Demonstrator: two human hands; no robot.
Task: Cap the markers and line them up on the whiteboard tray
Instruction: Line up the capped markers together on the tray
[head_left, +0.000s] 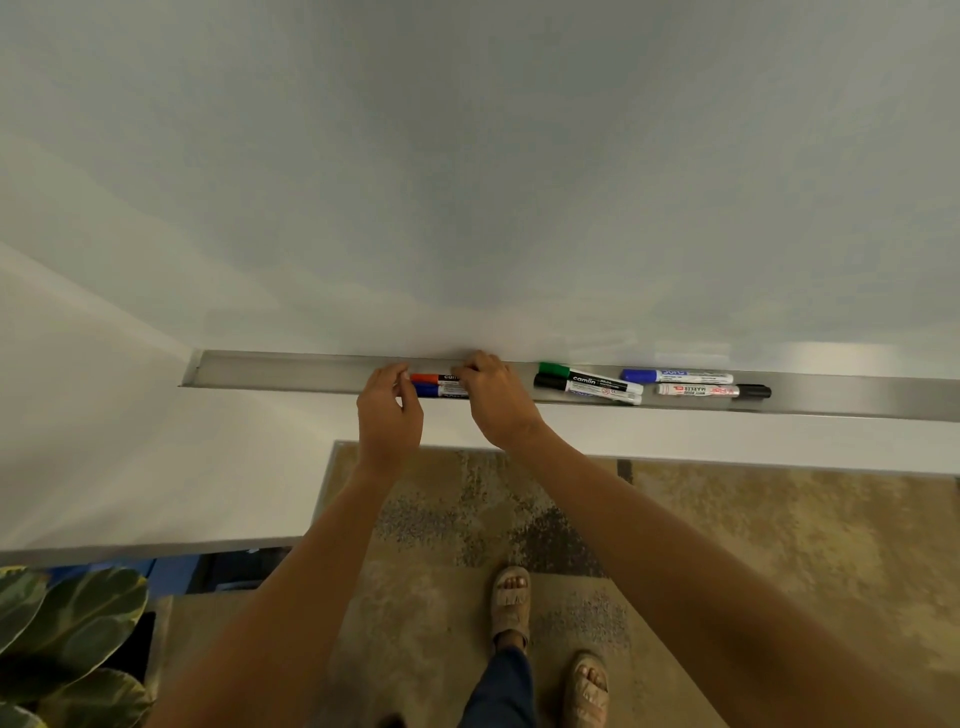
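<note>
Two markers are held side by side on the metal whiteboard tray (291, 370), near its left end: a red-capped marker (432, 378) lying against the board side and a blue-capped marker (435, 390) just in front of it, touching or nearly so. The cap ends are met by the left hand (388, 415), whose fingers are curled in at them; the grip of the right hand (491, 397) is closed over the barrels, which are hidden from there on.

Further right on the tray, four more capped markers are seen. A green-capped marker (589, 378) and a black-capped marker (587, 389) lie close together, slightly slanted. Beyond them a second blue-capped marker (675, 376) lies by the board, and a white marker with red print and a black cap (714, 391) lies in front of it.

Below, patterned carpet (779, 519), sandalled feet (511, 603) and plant leaves (72, 618) are visible.
</note>
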